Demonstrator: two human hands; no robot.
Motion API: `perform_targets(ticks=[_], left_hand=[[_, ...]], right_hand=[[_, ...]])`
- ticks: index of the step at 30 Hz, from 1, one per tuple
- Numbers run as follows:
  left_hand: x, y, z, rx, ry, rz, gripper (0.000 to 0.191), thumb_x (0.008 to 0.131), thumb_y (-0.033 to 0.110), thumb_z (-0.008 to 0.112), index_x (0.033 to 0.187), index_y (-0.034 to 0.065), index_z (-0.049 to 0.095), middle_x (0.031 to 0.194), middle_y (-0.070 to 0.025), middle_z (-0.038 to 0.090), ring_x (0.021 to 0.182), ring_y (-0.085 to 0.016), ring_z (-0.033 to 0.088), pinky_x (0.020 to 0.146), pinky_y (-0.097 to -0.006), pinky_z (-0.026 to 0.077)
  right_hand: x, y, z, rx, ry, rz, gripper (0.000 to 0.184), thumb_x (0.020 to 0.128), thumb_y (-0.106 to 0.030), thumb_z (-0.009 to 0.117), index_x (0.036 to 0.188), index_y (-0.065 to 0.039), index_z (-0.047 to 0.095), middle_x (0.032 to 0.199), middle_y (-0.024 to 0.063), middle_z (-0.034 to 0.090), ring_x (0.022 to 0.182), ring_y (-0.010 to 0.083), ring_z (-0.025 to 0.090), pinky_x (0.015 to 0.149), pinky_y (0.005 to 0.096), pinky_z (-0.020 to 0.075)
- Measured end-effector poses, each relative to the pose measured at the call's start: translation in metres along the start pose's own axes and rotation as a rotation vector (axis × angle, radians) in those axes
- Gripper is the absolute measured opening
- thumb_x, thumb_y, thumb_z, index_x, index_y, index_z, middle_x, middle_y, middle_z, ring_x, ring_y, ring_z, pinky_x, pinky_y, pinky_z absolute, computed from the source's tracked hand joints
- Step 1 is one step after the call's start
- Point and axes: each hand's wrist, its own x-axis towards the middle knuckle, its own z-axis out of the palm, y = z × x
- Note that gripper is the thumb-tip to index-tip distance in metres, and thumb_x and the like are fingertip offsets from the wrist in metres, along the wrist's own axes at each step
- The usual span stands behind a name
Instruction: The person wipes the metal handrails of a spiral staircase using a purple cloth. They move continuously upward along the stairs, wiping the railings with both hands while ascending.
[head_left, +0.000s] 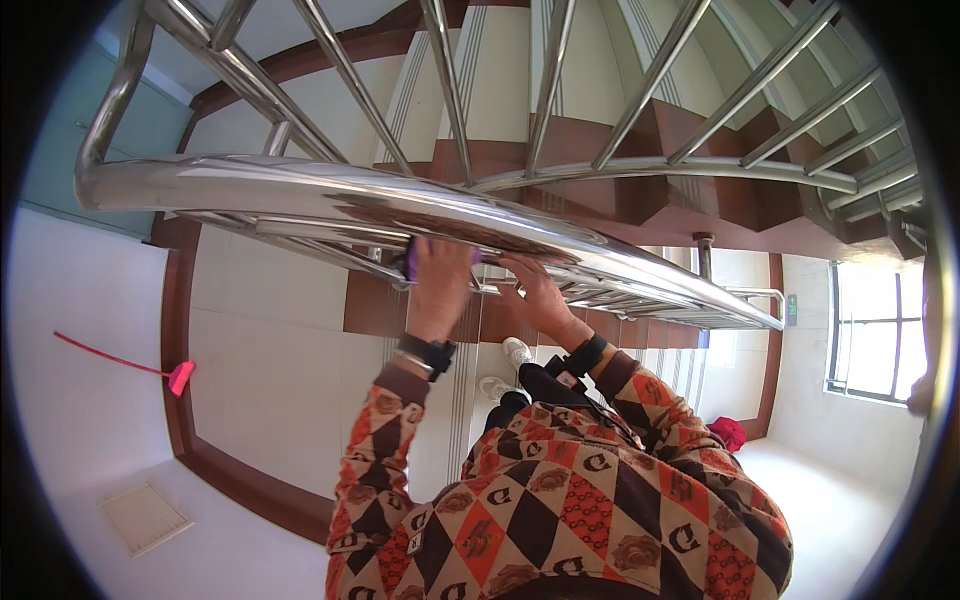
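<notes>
A purple cloth (414, 259) is under my left hand (441, 289), pressed against the stainless-steel stair railing just below the thick handrail (300, 191). The fingers hide most of the cloth. Beside it, to the right, my right hand (536, 292) reaches to the near side of the same railing, its thumb apart from its fingers. The right fingertips are at a thinner rail under the handrail, and nothing shows in that hand. Each wrist wears a black band. My white shoes (517, 351) stand on the stairs below.
Beyond the railing, tiled steps (585, 67) with brown sides run alongside. A pink long-handled broom or dustpan (180, 377) leans at the left wall. On the right are a red item (726, 433) on the floor and a window (877, 330). A pale wall panel (146, 517) is at lower left.
</notes>
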Motion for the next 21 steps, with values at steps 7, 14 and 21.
perform_targets(ticks=[7, 14, 21], left_hand=[[0.004, 0.057, 0.04, -0.034, 0.125, 0.111, 0.045, 0.092, 0.021, 0.063, 0.136, 0.012, 0.057, 0.138, -0.009, 0.059, 0.138, -0.029, 0.048, 0.121, -0.0553, 0.027], [0.004, 0.055, 0.056, -0.108, 0.124, 0.139, 0.038, 0.09, 0.017, 0.062, 0.127, 0.0118, 0.063, 0.128, -0.0088, 0.064, 0.131, -0.028, 0.053, 0.117, -0.0513, 0.033], [0.024, 0.126, 0.093, -0.227, 0.248, 0.19, 0.032, 0.088, 0.017, 0.06, 0.117, 0.0062, 0.065, 0.117, -0.0085, 0.066, 0.121, -0.028, 0.056, 0.111, -0.0463, 0.038]], right_hand=[[-0.018, 0.029, -0.012, -0.071, 0.029, 0.126, 0.05, 0.086, -0.013, 0.067, 0.132, 0.004, 0.06, 0.132, 0.0253, 0.064, 0.127, 0.0422, 0.057, 0.108, 0.047, 0.0464], [-0.031, 0.045, -0.02, -0.117, 0.067, 0.243, 0.048, 0.084, -0.014, 0.066, 0.128, 0.006, 0.06, 0.124, 0.0303, 0.064, 0.118, 0.048, 0.059, 0.102, 0.0522, 0.0481], [-0.047, 0.048, -0.042, -0.198, 0.019, 0.299, 0.064, 0.084, -0.01, 0.063, 0.144, 0.002, 0.046, 0.134, 0.0305, 0.06, 0.124, 0.0486, 0.057, 0.104, 0.0514, 0.0478]])
